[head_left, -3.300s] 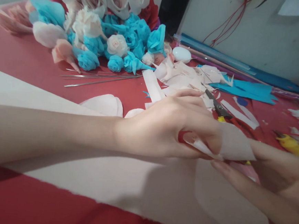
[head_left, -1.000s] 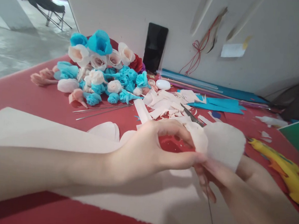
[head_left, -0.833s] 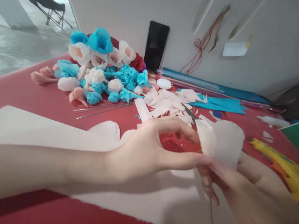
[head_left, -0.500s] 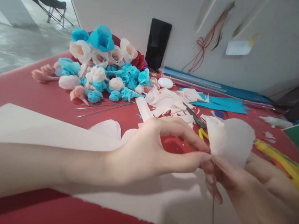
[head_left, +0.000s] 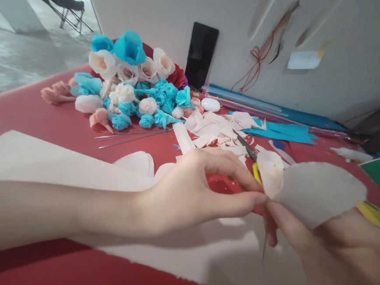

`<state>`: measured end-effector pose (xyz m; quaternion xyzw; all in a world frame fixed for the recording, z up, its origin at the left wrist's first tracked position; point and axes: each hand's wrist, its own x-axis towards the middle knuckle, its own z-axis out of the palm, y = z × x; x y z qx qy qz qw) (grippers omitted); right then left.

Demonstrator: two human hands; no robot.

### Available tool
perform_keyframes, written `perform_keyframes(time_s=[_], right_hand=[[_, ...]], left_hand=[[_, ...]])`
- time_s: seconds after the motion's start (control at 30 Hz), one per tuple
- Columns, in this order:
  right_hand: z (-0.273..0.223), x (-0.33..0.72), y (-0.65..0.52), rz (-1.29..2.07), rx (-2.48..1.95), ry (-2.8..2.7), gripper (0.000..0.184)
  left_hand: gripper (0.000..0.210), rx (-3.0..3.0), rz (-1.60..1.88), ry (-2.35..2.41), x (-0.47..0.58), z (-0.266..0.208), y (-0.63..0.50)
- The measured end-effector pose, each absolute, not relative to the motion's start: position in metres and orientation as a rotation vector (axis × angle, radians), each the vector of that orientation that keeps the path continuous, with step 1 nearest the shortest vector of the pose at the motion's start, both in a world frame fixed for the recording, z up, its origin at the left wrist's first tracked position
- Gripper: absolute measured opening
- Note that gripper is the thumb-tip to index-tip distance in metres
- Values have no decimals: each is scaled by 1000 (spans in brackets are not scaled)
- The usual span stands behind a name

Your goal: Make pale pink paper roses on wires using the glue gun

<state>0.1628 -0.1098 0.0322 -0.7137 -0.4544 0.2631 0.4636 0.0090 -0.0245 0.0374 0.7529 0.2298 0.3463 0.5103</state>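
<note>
Thumb and fingers of my left hand (head_left: 193, 186) pinch the base of a small white paper flower bud (head_left: 271, 173) on a thin wire stem (head_left: 264, 247). My right hand (head_left: 329, 254) meets it there, its thumb and fingers closed on the lower end of a broad white paper petal (head_left: 324, 190). The petal spreads out to the right of the bud, with its narrow end at the pinch point. Fingertips hide the join between petal and wire. Below both hands lies a large pale paper sheet (head_left: 175, 246).
Blue, white and pink paper flowers (head_left: 124, 95) are heaped at the back left. Wires (head_left: 134, 138) lie before them. White scraps (head_left: 217, 129), scissors (head_left: 247, 147) and blue paper strips (head_left: 283, 132) are behind my hands. A black phone (head_left: 200, 55) leans on the wall.
The petal has swung away from the bud to the right and now lies flatter and more open. My right hand has shifted right and down, and less of the wire shows below the fingers.
</note>
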Motion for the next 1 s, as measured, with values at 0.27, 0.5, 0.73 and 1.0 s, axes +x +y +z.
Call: perform_keyframes(time_s=[0.27,0.5,0.73,1.0], right_hand=[[32,172,-109,406,-1644,-1416,16],[24,173,-99,945,-1556,-1036,25],[25,178,-93,1210,-1380,-831,18],[32,180,-94,1548,-1284,-757,21]], left_hand=[[8,2037,901,526,7,39,-23],[19,2049,849,421,6,39,-25],[26,2049,755,538,11,30,-10],[4,1771,651,654,11,27,-3]])
